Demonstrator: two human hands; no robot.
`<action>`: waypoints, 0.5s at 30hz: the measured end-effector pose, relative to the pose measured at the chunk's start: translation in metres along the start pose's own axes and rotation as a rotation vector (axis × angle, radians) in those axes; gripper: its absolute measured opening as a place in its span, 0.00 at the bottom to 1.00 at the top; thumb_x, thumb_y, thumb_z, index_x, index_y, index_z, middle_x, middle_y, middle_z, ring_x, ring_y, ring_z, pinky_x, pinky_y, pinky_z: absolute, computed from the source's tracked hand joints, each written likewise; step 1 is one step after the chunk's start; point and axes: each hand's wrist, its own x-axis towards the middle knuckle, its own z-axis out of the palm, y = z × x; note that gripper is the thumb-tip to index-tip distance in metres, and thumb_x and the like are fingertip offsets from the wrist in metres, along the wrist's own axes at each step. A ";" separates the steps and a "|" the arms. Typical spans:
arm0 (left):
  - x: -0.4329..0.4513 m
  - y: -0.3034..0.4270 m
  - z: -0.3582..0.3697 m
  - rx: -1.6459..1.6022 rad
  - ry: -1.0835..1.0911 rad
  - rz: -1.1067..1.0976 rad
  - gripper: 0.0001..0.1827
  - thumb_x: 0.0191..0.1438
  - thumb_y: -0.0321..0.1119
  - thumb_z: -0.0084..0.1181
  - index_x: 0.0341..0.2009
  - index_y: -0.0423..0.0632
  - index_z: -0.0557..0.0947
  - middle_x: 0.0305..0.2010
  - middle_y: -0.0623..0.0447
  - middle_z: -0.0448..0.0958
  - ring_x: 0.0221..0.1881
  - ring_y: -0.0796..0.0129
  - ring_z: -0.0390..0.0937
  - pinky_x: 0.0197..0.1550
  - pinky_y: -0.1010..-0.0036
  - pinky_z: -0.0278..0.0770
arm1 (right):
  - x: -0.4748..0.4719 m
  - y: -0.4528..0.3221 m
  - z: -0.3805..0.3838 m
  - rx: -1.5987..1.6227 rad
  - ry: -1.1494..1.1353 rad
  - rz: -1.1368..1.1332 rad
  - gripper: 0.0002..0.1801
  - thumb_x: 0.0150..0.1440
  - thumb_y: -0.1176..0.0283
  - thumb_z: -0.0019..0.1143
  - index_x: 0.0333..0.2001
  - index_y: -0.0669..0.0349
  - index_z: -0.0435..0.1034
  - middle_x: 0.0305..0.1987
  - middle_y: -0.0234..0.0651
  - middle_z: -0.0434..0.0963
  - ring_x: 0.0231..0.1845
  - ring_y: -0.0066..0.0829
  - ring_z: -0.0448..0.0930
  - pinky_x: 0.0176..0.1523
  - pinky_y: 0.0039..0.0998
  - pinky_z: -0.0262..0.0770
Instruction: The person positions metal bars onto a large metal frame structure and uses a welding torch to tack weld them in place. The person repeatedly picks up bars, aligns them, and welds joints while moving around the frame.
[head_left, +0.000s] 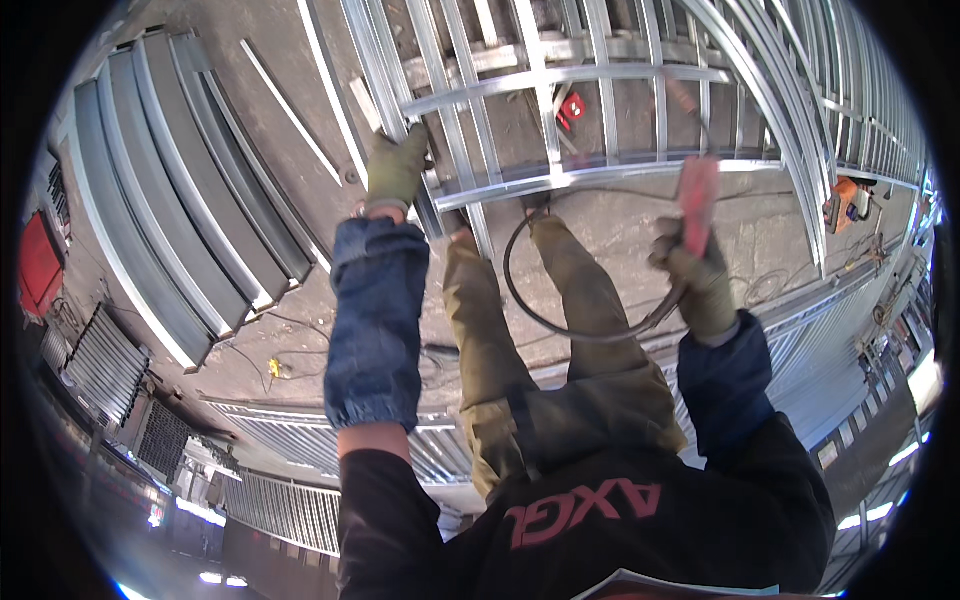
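My left hand (396, 166), in a green work glove, grips the end part of a long galvanized metal profile (386, 97) at the left side of a metal frame. My right hand (697, 277), gloved too, is closed around the red handle of a welding electrode holder (697, 202), blurred, with a thin rod pointing up from it. A dark cable (547, 326) loops from the holder across my legs. Below both hands lies the welded grid of galvanized bars (525, 184), its near rail crossing in front of my feet.
Stacked wide metal channels (180, 180) lie at left. A red tool (572, 107) shows through the grid. An orange power tool (844, 204) stands at right beside curved bars (795, 135). Cables and a yellow object (274, 367) are on the floor; more metal panels (360, 442) lie behind me.
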 end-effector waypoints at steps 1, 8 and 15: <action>0.006 0.004 0.000 0.125 -0.027 0.001 0.30 0.57 0.47 0.65 0.50 0.32 0.74 0.33 0.44 0.83 0.30 0.63 0.84 0.33 0.68 0.82 | 0.008 -0.010 -0.011 -0.004 -0.016 -0.015 0.29 0.60 0.63 0.68 0.61 0.61 0.66 0.50 0.34 0.78 0.43 0.26 0.81 0.52 0.34 0.80; 0.076 -0.052 0.018 0.451 -0.040 0.006 0.36 0.57 0.61 0.55 0.47 0.34 0.83 0.39 0.35 0.86 0.47 0.43 0.85 0.54 0.58 0.79 | 0.035 -0.038 0.000 0.041 -0.113 0.085 0.44 0.70 0.39 0.44 0.73 0.68 0.58 0.26 0.24 0.67 0.23 0.18 0.67 0.30 0.24 0.66; 0.096 -0.054 0.016 0.594 -0.150 0.060 0.36 0.56 0.68 0.52 0.47 0.46 0.89 0.43 0.38 0.87 0.52 0.40 0.83 0.57 0.56 0.78 | 0.043 0.002 0.025 0.411 -0.004 0.048 0.46 0.71 0.41 0.43 0.74 0.73 0.51 0.25 0.26 0.65 0.15 0.16 0.63 0.20 0.22 0.64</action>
